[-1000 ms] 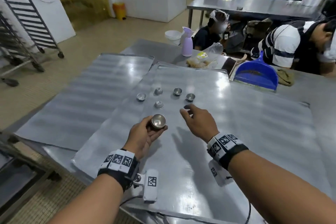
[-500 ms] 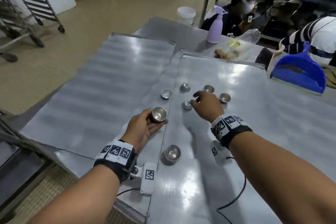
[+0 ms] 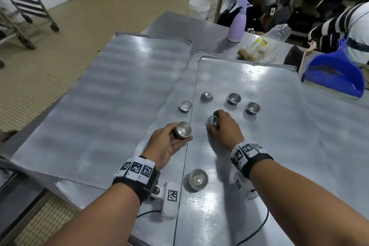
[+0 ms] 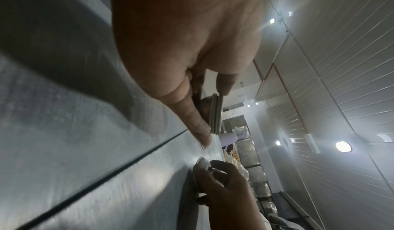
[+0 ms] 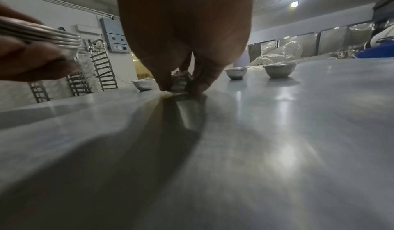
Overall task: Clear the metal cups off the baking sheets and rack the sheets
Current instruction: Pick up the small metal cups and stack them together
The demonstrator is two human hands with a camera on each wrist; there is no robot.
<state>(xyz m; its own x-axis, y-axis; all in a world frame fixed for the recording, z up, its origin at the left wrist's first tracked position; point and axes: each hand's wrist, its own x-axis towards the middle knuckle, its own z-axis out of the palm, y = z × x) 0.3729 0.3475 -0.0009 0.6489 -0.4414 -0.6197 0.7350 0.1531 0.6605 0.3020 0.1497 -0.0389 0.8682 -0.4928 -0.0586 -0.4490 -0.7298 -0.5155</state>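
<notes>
Two overlapping baking sheets lie on the table: a left sheet (image 3: pixel 111 94) and a right sheet (image 3: pixel 279 146). My left hand (image 3: pixel 169 142) grips a nested stack of metal cups (image 3: pixel 183 129), whose rims show edge-on in the left wrist view (image 4: pixel 215 114). My right hand (image 3: pixel 221 128) pinches an upturned metal cup (image 3: pixel 212 121) that sits on the right sheet; the right wrist view shows thumb and fingers round this cup (image 5: pixel 180 83). Loose cups stand beyond: one (image 3: pixel 185 105) on the sheets' overlap, an upturned one (image 3: pixel 206 97), two upright ones (image 3: pixel 234 98) (image 3: pixel 253 107). Another cup (image 3: pixel 198 179) stands near me.
A blue dustpan (image 3: pixel 335 74), a purple spray bottle (image 3: pixel 237 24) and a plastic bag (image 3: pixel 263 46) lie at the table's far side. Seated people are behind it. Wheeled tray racks (image 3: pixel 22 0) stand on the floor at far left.
My view has tilted down and closer. My right hand drew back from the far cups and closed on the upturned cup near the middle. The left hand still holds its stack.
</notes>
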